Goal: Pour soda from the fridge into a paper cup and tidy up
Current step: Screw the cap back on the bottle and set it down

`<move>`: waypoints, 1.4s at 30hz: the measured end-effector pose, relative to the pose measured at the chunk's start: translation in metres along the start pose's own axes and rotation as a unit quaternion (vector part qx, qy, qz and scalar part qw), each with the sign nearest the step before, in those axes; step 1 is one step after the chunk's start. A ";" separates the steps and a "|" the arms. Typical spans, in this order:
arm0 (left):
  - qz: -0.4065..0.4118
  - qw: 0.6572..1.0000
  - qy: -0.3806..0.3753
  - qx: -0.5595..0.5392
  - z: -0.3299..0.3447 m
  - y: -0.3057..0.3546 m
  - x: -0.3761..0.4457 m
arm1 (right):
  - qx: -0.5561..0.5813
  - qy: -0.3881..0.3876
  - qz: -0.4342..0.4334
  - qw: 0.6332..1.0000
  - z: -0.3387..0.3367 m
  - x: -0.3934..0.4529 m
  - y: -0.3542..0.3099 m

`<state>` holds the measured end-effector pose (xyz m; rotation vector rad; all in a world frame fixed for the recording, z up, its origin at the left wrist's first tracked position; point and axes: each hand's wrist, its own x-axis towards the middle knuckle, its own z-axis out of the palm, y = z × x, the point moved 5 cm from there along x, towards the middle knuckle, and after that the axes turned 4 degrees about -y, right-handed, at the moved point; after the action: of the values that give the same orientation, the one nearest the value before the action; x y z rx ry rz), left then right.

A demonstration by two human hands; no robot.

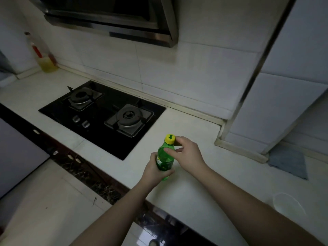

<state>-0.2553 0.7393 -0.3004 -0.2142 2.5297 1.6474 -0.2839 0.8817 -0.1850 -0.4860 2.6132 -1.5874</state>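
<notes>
Green plastic soda bottle (165, 157) sits right around the middle of the frame, a bit below centre, standing roughly upright on the white countertop (191, 189). It's see-through green with a yellow cap (170, 139) that has a small green mark on top, and there's a label with white lettering around the body, too blurry to read. Can't really tell how full it is, the lighting is pretty dim.

Left hand (154, 170) is wrapped around the lower half of the bottle, fingers closed on the label area. Right hand (186, 153) is up at the top, thumb against the bottle's shoulder and fingers curled around the far side of the cap, so it's pinching the cap and neck. Cap is on the bottle.

Paper cup (286, 204) is way over at the lower right of the frame, white, standing open side up on the same counter, partly behind the right forearm and well apart from the bottle.

Other stuff: black glass gas stove (99, 110) with two burners and two knobs, left of centre, near the bottle but not touching. Range hood (113, 18) across the top. Bottle of yellowish oil (43, 55) in the upper left corner against the tiled wall. Grey cloth (288, 163) lying flat at the right edge.
</notes>
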 end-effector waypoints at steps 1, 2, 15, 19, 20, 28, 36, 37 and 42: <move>0.005 1.000 -0.006 0.003 -0.007 -0.002 0.006 | -0.006 0.006 -0.001 1.000 0.006 0.007 -0.002; 0.010 1.000 -0.013 0.005 -0.014 -0.005 0.014 | -0.013 0.009 -0.003 1.000 0.012 0.014 -0.005; 0.035 0.995 -0.079 0.045 -0.055 -0.033 0.083 | -0.106 0.000 0.021 0.994 0.058 0.078 0.002; 0.035 0.994 -0.087 0.053 -0.055 -0.038 0.094 | -0.113 0.004 0.038 0.993 0.065 0.082 0.012; 0.035 0.994 -0.090 0.056 -0.055 -0.039 0.096 | -0.117 0.003 0.041 0.992 0.067 0.082 0.013; 0.033 0.992 -0.107 0.063 -0.051 -0.053 0.103 | -0.118 0.002 0.050 0.992 0.072 0.081 0.023; 0.027 0.993 -0.097 0.056 -0.052 -0.044 0.096 | -0.093 -0.001 0.065 0.994 0.073 0.079 0.026; 0.019 0.994 -0.092 0.048 -0.053 -0.042 0.095 | -0.100 -0.012 0.072 0.992 0.073 0.079 0.028; -0.031 0.994 -0.079 0.066 -0.061 -0.041 0.081 | -0.122 -0.068 0.112 0.984 0.062 0.074 0.035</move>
<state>-0.3289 0.6627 -0.3264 -0.1431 2.4749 1.4097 -0.3506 0.8225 -0.2359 -0.2858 2.6598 -1.1349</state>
